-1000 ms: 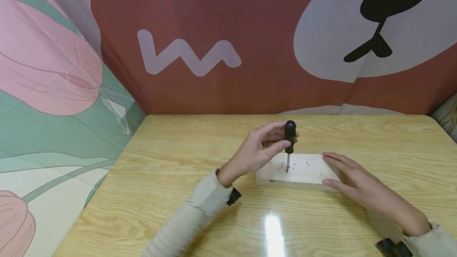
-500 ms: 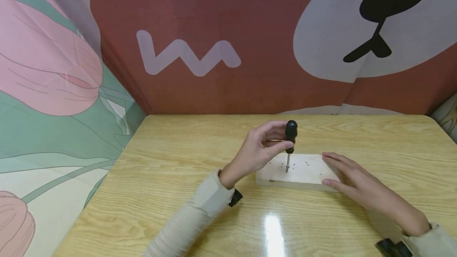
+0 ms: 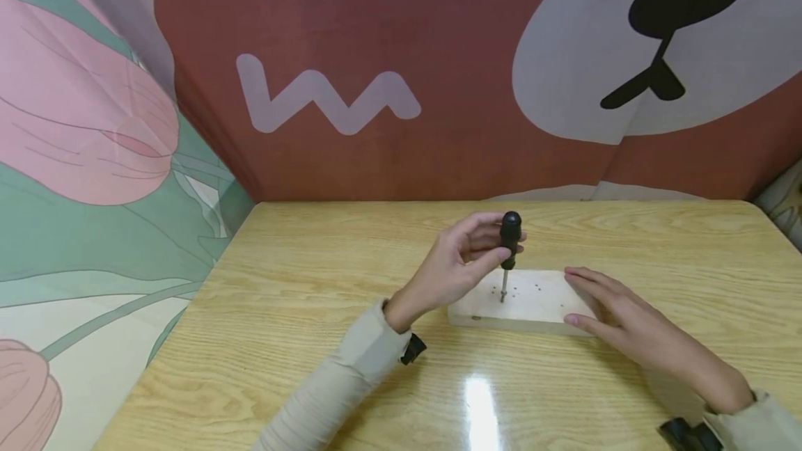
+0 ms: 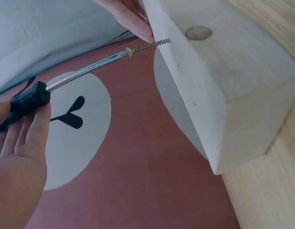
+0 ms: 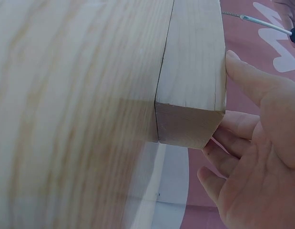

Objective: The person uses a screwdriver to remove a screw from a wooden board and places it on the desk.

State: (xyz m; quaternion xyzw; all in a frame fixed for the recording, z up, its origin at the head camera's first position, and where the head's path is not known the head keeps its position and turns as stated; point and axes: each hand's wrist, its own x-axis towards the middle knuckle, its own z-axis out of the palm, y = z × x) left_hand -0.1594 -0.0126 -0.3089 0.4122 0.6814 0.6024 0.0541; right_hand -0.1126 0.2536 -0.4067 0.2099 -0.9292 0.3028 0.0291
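Item, one black-handled screwdriver [image 3: 510, 232], near upright with a slight lean, its handle held by my left hand [image 3: 447, 266] between thumb and bent fingers. Item, one screw [image 4: 149, 46], between driver tip and block, most of its thread exposed, its point meeting the block's upper face; how deep it sits I cannot tell. Item, one pale wooden block [image 3: 532, 308], lying flat on the wood-grain table [image 3: 301, 277], the screw standing left of its middle, several small holes [image 3: 539, 289] to the right of it. Item, my right hand [image 3: 617, 315], loosely spread at the block's right end, thumb on the near top edge, fingers at the far corner, steadying rather than clenching, as I judge it. Hazards, my estimate: with so much shank exposed and no finger on it, sideways push could tip the screw; a leaning driver could slip off the head and mark the wood; light pressure from the right hand could let the block swivel as torque builds.
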